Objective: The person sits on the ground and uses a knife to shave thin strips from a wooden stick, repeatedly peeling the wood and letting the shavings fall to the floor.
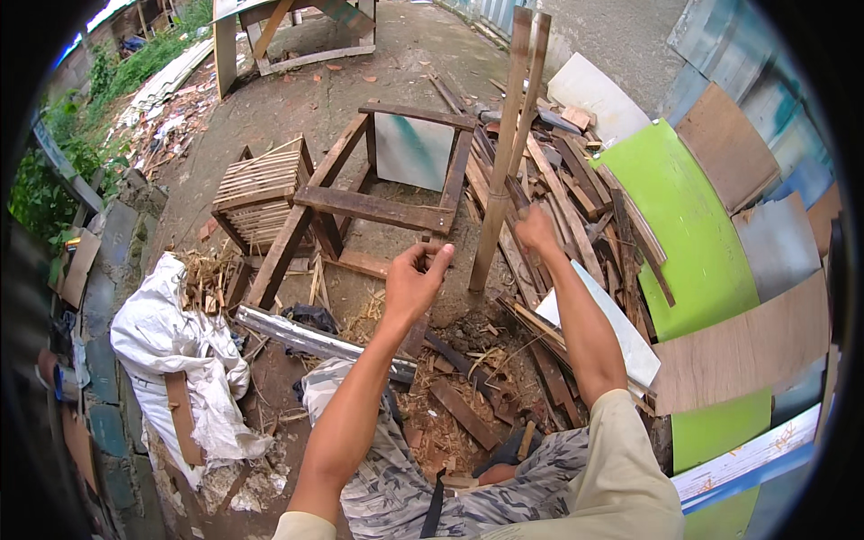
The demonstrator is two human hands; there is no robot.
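Note:
My left hand [414, 281] is raised in front of the dark wooden frame [373, 209], thumb and fingers drawn together; anything small between them cannot be made out. The frame has a pale panel [412, 151] at its far end. My right hand [537, 230] is closed in a fist to the right of two tall upright wooden strips [500, 171]. A dark piece shows just beyond that fist, but whether it is held or lies in the pile behind is unclear. Both forearms reach forward over my knees.
A slatted wooden crate [261, 193] stands left of the frame. Near it lie a white sack [180, 351] and a worn white-edged board [315, 340]. Scrap wood [576, 193] is heaped at right, beside green sheets [688, 216]. Loose offcuts [463, 414] lie between my legs.

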